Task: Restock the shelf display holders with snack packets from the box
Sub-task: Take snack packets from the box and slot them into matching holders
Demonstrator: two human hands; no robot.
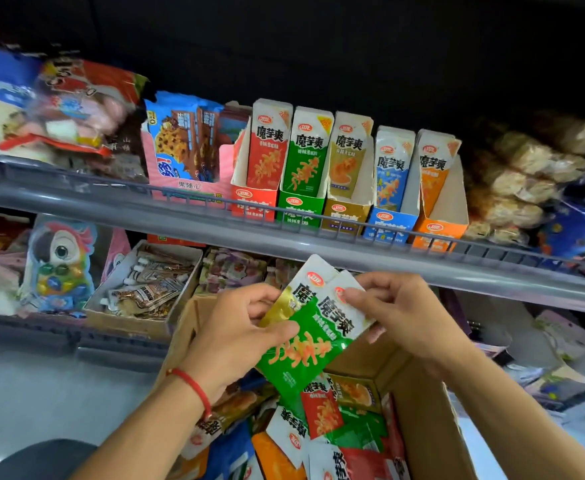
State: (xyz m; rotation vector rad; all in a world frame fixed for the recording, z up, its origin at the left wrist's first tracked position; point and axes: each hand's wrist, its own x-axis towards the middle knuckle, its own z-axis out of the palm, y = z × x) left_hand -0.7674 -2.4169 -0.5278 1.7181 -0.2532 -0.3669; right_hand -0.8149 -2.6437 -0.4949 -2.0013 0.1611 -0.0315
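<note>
Just below the grey shelf rail [284, 233], a small fan of snack packets is held over the open cardboard box [419, 407]. The green packet [304, 344] lies in front, with a gold packet [284, 303] partly hidden behind it. The left hand [239, 327] is curled round the lower left of the bunch, its thumb pressed on the green packet's face. The right hand [395, 306] pinches the white top edge of the green packet between thumb and fingers [353, 292]. A red cord bracelet [194, 386] is worn on the left wrist.

Inside the box, loose packets in red, orange, blue and green are heaped together. On the upper shelf five display holders stand side by side: red holder [253, 202], green holder [298, 209], gold holder [344, 214], blue holder [388, 223] and orange holder [438, 228], each with packets upright in it. To their left a pink biscuit carton [187, 183] is seen, and on the lower shelf a tray of spouted pouches [145, 289].
</note>
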